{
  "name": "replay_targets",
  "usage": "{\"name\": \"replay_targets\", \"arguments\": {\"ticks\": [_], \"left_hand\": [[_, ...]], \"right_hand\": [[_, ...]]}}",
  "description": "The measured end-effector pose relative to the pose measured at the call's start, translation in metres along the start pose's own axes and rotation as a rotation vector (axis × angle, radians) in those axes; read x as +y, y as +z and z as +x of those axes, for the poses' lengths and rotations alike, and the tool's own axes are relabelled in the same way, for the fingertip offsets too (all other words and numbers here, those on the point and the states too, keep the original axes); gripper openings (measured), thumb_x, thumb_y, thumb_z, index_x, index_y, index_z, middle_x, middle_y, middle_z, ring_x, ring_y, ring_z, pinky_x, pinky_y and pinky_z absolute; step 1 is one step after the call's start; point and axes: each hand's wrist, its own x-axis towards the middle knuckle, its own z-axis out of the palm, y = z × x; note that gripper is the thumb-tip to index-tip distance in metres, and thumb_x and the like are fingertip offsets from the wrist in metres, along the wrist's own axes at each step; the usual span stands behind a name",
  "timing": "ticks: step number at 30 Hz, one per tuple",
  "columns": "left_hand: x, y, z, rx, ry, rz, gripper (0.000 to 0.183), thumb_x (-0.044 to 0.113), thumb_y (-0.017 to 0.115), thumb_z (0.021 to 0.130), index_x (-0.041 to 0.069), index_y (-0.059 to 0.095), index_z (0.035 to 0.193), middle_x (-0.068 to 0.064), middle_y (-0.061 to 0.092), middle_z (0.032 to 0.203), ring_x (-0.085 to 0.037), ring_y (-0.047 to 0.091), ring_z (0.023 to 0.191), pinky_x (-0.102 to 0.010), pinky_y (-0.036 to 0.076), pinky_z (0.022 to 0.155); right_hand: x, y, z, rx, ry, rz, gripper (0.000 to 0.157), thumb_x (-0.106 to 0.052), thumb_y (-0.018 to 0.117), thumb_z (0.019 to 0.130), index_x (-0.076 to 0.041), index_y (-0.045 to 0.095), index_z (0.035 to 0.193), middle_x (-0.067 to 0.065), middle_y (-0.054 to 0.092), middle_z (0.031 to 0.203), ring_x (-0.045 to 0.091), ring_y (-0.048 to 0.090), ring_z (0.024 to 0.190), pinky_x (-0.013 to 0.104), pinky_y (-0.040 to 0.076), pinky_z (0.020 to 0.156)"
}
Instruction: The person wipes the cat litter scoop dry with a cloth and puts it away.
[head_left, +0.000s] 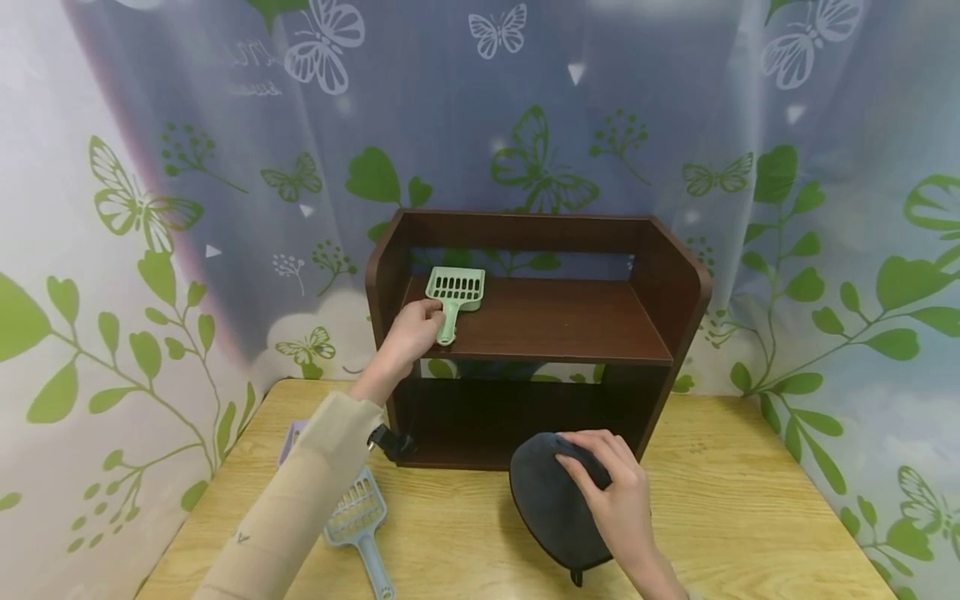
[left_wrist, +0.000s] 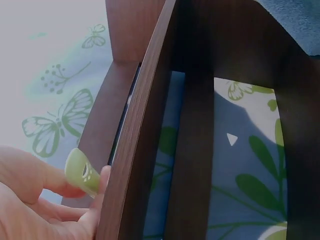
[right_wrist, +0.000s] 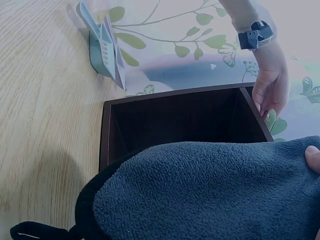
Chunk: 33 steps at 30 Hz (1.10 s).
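A pale green litter scoop (head_left: 450,315) with a slotted head lies on the upper board of a dark brown wooden shelf (head_left: 555,321), near its left side. My left hand (head_left: 415,330) pinches the handle; in the left wrist view the handle's end (left_wrist: 80,170) shows between thumb and fingers. Lower down, in front of the shelf, my right hand (head_left: 621,493) grips the upper edge of a dark blue-grey plush cloth (head_left: 551,504). Black edging and a small hanging loop (right_wrist: 37,231) finish the cloth, which hangs over the table.
On the wooden table (head_left: 450,533) to the left stands a light blue slotted scoop (head_left: 360,517), with a lilac piece (head_left: 292,437) behind it, partly hidden by my left sleeve. A printed curtain (head_left: 480,125) with butterflies and leaves hangs behind the shelf.
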Motion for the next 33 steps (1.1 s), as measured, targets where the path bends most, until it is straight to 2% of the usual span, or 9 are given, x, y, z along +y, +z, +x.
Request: {"name": "replay_targets", "arguments": {"ticks": [4, 8, 11, 14, 16, 21, 25, 28, 33], "left_hand": [[0.0, 0.0, -0.004, 0.006, 0.036, 0.073, 0.046, 0.009, 0.035, 0.106, -0.008, 0.041, 0.148, -0.001, 0.033, 0.064, -0.011, 0.022, 0.05, -0.03, 0.026, 0.057], [0.001, 0.0, -0.006, 0.005, 0.05, 0.101, 0.042, 0.012, 0.035, 0.107, -0.01, 0.047, 0.141, -0.014, 0.056, 0.097, -0.017, 0.036, 0.066, -0.034, 0.036, 0.072], [0.003, -0.001, -0.011, 0.038, 0.07, 0.187, 0.048, 0.016, 0.038, 0.108, -0.006, 0.037, 0.151, -0.024, 0.047, 0.14, -0.027, 0.049, 0.095, -0.042, 0.041, 0.09], [0.008, -0.001, -0.018, 0.099, 0.132, 0.27, 0.054, 0.02, 0.043, 0.108, 0.0, 0.031, 0.157, -0.022, 0.039, 0.153, -0.032, 0.05, 0.125, -0.049, 0.042, 0.104], [0.01, -0.001, -0.024, 0.154, 0.194, 0.293, 0.051, 0.021, 0.047, 0.108, 0.005, 0.037, 0.155, -0.018, 0.044, 0.15, -0.033, 0.052, 0.128, -0.05, 0.043, 0.106], [0.012, -0.002, -0.034, 0.241, 0.396, 0.16, 0.039, 0.017, 0.051, 0.107, 0.008, 0.05, 0.145, -0.012, 0.059, 0.138, -0.029, 0.061, 0.12, -0.045, 0.051, 0.1], [0.008, -0.008, -0.041, 0.247, 0.53, -0.007, 0.033, 0.011, 0.05, 0.107, 0.004, 0.053, 0.14, -0.017, 0.067, 0.124, -0.031, 0.068, 0.106, -0.037, 0.057, 0.088], [0.003, -0.016, -0.049, 0.252, 0.571, -0.093, 0.031, 0.011, 0.049, 0.108, -0.001, 0.054, 0.137, -0.02, 0.068, 0.117, -0.028, 0.07, 0.098, -0.029, 0.058, 0.081], [-0.013, -0.035, -0.065, 0.292, 0.552, -0.156, 0.031, 0.016, 0.046, 0.109, -0.002, 0.054, 0.134, -0.021, 0.068, 0.113, -0.012, 0.069, 0.091, -0.025, 0.058, 0.078]], "right_hand": [[-0.001, 0.0, 0.0, 0.004, 0.001, 0.001, 0.031, -0.002, 0.08, 0.085, -0.019, 0.075, 0.11, -0.003, 0.07, 0.105, 0.015, 0.062, 0.102, 0.014, 0.045, 0.094], [-0.002, -0.001, 0.0, 0.003, 0.003, -0.002, 0.031, -0.003, 0.08, 0.085, -0.02, 0.075, 0.11, -0.003, 0.07, 0.105, 0.015, 0.062, 0.102, 0.014, 0.045, 0.094], [-0.002, -0.001, -0.001, 0.0, 0.002, -0.004, 0.031, -0.003, 0.08, 0.085, -0.02, 0.075, 0.111, -0.003, 0.07, 0.105, 0.015, 0.062, 0.101, 0.014, 0.045, 0.094], [-0.001, -0.001, -0.002, 0.0, 0.004, -0.005, 0.031, -0.003, 0.08, 0.085, -0.02, 0.075, 0.111, -0.003, 0.07, 0.105, 0.014, 0.062, 0.101, 0.014, 0.045, 0.094], [-0.001, -0.001, -0.002, 0.002, 0.005, -0.004, 0.031, -0.003, 0.08, 0.085, -0.02, 0.075, 0.111, -0.003, 0.07, 0.104, 0.014, 0.062, 0.101, 0.014, 0.045, 0.093], [-0.001, -0.001, -0.001, 0.005, 0.005, -0.001, 0.031, -0.003, 0.08, 0.085, -0.02, 0.076, 0.111, -0.003, 0.07, 0.104, 0.014, 0.061, 0.1, 0.014, 0.046, 0.093], [-0.003, -0.002, -0.001, 0.003, 0.002, -0.003, 0.032, -0.003, 0.08, 0.085, -0.02, 0.075, 0.112, -0.003, 0.07, 0.105, 0.014, 0.06, 0.099, 0.015, 0.046, 0.092], [-0.004, -0.003, 0.0, 0.011, -0.002, -0.005, 0.034, -0.001, 0.08, 0.084, -0.02, 0.076, 0.112, -0.003, 0.07, 0.105, 0.014, 0.06, 0.099, 0.015, 0.045, 0.091], [-0.005, -0.006, 0.002, 0.033, -0.013, 0.0, 0.036, 0.002, 0.081, 0.082, -0.019, 0.076, 0.112, -0.003, 0.07, 0.104, 0.013, 0.059, 0.096, 0.016, 0.045, 0.088]]}}
